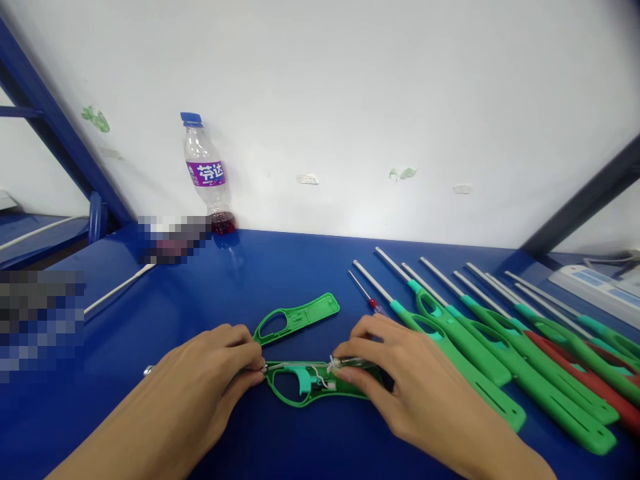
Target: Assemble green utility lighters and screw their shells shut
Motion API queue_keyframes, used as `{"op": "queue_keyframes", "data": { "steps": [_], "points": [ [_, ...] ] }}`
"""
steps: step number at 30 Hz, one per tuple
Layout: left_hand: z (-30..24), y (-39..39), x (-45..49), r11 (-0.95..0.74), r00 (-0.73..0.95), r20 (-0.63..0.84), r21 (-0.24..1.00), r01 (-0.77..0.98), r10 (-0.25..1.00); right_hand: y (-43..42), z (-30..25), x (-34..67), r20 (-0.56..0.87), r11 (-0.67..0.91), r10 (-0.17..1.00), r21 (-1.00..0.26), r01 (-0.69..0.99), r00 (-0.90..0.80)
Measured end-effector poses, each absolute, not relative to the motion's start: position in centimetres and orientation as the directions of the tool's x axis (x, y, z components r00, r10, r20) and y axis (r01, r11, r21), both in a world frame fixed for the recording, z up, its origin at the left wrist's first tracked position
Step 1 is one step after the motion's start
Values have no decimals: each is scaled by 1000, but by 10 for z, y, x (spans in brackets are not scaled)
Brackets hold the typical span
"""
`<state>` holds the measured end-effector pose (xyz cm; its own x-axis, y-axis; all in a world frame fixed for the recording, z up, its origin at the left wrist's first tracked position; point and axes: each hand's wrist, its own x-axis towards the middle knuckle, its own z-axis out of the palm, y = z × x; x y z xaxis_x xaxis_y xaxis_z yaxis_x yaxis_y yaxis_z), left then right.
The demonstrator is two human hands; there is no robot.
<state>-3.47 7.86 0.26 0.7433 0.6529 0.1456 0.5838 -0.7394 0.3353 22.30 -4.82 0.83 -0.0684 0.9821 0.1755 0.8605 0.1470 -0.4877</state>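
Note:
An opened green lighter half-shell [313, 385] with a teal trigger and small white inner parts lies on the blue table [280, 267] between my hands. My left hand [213, 370] pinches its left end, where a thin metal tube tip sits. My right hand [395, 370] rests on its right end, fingertips pinched on a small clear part over the shell. The matching green cover half [297, 317] lies flat just behind, untouched.
Several assembled long-nosed lighters [475, 347], green with a few red ones, lie side by side at the right. A small red-handled screwdriver [367, 297] lies behind my right hand. A plastic bottle [206, 175] stands against the white wall. A white power strip [600, 290] sits far right.

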Motion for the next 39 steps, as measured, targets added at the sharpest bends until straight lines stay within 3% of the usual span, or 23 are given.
{"op": "queue_keyframes", "data": {
  "steps": [3, 6, 26, 39],
  "points": [
    [4, 78, -34, -695, 735, -15, 314, 647, 678, -48, 8, 223, 179, 149, 981, -491, 858, -68],
    [6, 78, -32, -672, 720, -71, 303, 675, 691, -49, 7, 224, 182, 161, 980, -486, 859, -81],
    [2, 80, -36, -680, 718, 57, 379, 627, 694, -50, 15, 222, 107, 193, 981, -470, 861, -161],
    [9, 79, -32, -661, 714, -8, 372, 652, 700, -54, 14, 220, 105, 139, 990, -522, 841, -99]
  ]
}}
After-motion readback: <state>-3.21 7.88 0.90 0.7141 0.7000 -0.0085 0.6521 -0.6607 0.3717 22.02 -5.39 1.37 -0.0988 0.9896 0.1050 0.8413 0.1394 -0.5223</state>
